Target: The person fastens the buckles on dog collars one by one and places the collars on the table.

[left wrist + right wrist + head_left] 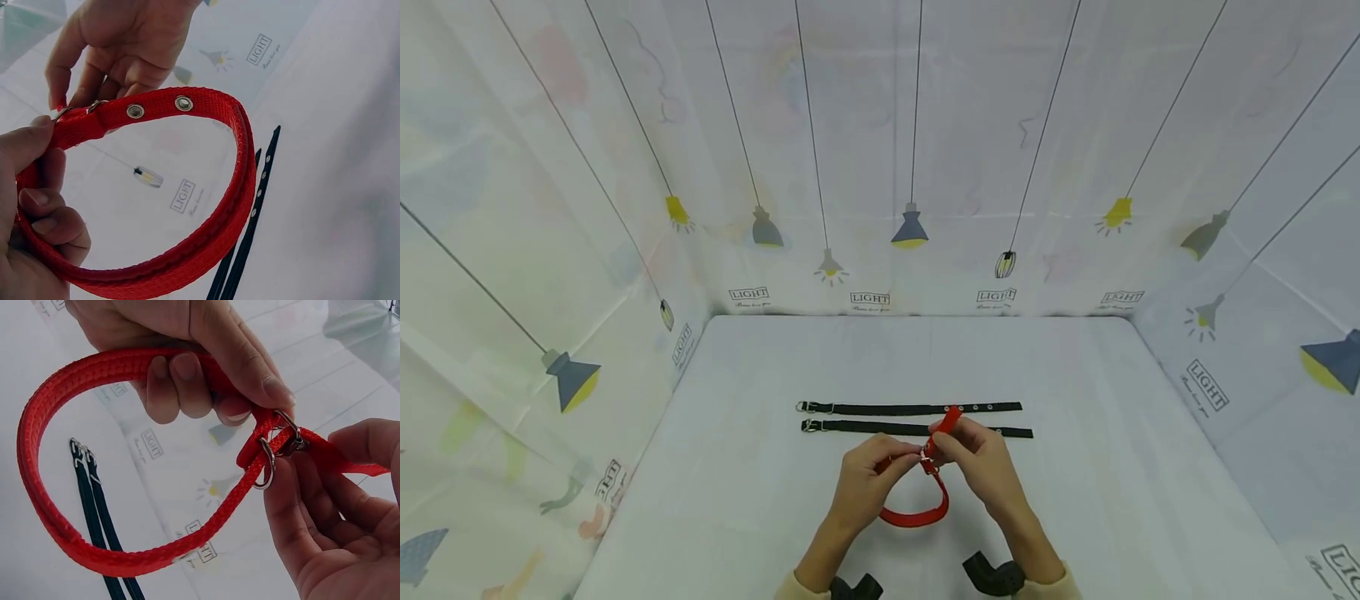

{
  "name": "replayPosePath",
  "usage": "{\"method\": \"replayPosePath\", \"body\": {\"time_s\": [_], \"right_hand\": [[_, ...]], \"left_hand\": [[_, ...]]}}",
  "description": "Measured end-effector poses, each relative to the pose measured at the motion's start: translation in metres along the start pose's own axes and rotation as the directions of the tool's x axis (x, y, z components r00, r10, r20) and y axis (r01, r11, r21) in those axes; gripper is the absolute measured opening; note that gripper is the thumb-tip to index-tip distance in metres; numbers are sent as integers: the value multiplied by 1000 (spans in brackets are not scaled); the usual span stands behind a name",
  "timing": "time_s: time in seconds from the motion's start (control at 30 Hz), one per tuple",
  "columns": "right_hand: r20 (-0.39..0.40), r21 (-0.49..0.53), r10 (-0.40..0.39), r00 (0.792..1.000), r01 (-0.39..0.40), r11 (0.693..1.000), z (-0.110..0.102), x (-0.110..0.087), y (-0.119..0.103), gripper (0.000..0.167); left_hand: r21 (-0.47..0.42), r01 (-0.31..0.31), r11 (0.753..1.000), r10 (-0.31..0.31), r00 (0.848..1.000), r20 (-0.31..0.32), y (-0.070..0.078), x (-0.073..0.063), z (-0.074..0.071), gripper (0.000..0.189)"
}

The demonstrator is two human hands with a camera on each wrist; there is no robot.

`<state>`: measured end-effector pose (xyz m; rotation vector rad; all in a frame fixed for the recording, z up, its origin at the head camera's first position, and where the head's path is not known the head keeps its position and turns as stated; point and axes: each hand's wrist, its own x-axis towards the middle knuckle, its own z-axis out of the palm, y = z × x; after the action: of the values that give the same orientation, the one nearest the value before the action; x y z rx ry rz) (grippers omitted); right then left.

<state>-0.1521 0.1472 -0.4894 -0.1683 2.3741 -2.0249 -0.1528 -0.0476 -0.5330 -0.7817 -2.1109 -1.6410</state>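
A red collar is bent into a loop between both hands, above the white table. My left hand pinches it at the metal buckle, its other fingers curled around the band. With thumb and fingers, my right hand holds the strap's free end, which runs out through the buckle. A D-ring hangs beside the right fingertips. Two metal eyelets show on the band in the left wrist view.
Two black collars, a far one and a near one, lie stretched out side by side beyond the hands. The right hand overlaps part of the near one. A lamp-printed cloth surrounds the white table at the back and sides.
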Motion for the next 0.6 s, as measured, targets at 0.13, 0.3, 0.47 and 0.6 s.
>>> {"method": "replayPosePath", "body": {"time_s": [0.13, 0.3, 0.47, 0.6], "right_hand": [[-17, -18, -13, 1000, 13, 1000, 0, -1, 1, 26], [-3, -33, -56, 998, 56, 998, 2, -2, 2, 31], [24, -63, -124, 992, 125, 990, 5, -3, 5, 29], [27, -85, -149, 988, 151, 985, 10, -4, 6, 28]], "left_hand": [[14, 9, 1000, -9, 1000, 4, 0, 0, 0, 14], [7, 34, 999, -34, 999, 11, -1, -1, 0, 13], [-3, 70, 998, -70, 997, 17, -1, -2, 1, 12], [-7, 70, 998, -70, 997, 21, -3, -3, 2, 14]]}}
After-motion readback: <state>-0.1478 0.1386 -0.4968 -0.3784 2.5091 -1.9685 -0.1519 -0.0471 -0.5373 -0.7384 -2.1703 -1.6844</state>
